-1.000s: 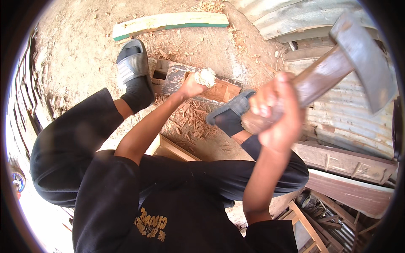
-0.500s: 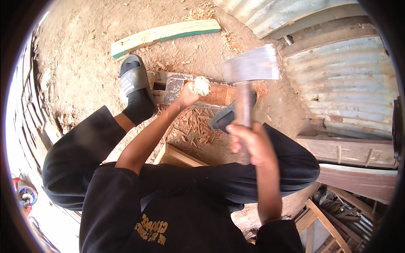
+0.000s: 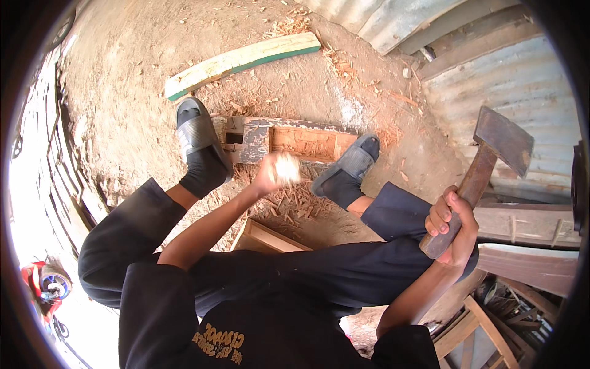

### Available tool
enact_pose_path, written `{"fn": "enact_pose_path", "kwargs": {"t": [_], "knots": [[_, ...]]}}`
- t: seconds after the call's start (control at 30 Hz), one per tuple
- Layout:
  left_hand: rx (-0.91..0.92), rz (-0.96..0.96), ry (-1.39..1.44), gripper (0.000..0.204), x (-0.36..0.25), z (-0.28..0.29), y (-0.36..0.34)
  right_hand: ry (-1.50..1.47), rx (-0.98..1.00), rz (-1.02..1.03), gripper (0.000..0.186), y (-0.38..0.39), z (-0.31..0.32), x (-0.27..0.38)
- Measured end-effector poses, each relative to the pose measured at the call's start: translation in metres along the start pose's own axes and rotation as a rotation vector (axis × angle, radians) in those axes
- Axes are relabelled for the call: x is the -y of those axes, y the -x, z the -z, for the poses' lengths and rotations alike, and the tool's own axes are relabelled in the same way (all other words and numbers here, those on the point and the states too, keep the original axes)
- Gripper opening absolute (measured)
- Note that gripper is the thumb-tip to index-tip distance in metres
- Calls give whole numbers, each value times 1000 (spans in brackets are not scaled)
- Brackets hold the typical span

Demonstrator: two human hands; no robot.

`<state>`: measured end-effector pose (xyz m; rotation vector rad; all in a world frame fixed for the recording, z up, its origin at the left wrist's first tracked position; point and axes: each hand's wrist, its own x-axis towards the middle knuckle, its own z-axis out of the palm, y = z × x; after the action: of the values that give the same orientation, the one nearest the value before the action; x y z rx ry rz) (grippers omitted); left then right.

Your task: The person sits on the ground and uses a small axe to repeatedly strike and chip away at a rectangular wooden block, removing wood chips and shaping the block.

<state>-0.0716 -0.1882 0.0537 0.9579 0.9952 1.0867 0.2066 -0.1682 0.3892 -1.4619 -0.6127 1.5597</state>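
A hatchet [image 3: 506, 142] with a broad dark metal head and a wooden handle is raised off to the right. My right hand [image 3: 455, 224] is wrapped round the lower part of its handle, above my right knee. Motion smears my left hand [image 3: 264, 176], which is closed round a pale, rough-ended piece of wood [image 3: 287, 170] seen nearly end-on. Just beyond the left hand, a worn timber block [image 3: 255, 136] with a recess and a square hole lies on the ground between my sandalled feet. The hatchet is well apart from both the piece and the block.
A curved wooden beam [image 3: 246, 60] with a green edge lies beyond my left foot. Wood chips [image 3: 295, 209] litter the dirt ground. A wooden frame [image 3: 270, 237] sits near my lap. Corrugated metal sheets [image 3: 516, 86] and stacked boards [image 3: 528, 264] stand at the right.
The hatchet has swung from above the block out to the right, with my right hand still round it. My left hand and the pale wood have come slightly lower and nearer me.
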Motion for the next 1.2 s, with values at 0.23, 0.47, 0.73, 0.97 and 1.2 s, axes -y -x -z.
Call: {"fn": "enact_pose_path", "kwargs": {"t": [0.23, 0.47, 0.73, 0.97, 1.2], "knots": [[-214, 213, -591, 56, -58, 40, -58, -94, 14, -114, 14, -9, 18, -16], [-139, 146, -669, 43, -43, 29, -48, -118, 55, -125, 13, -10, 22, -16], [55, 225, -777, 36, -47, 9, -49, -87, 20, -153, 12, -10, 8, -19], [33, 259, -235, 72, 64, 17, -21, 90, 4, -78, 13, -8, -14, -40], [-137, 166, -447, 72, 82, 23, -18, 19, 242, 181, 8, 13, -79, -70]]}}
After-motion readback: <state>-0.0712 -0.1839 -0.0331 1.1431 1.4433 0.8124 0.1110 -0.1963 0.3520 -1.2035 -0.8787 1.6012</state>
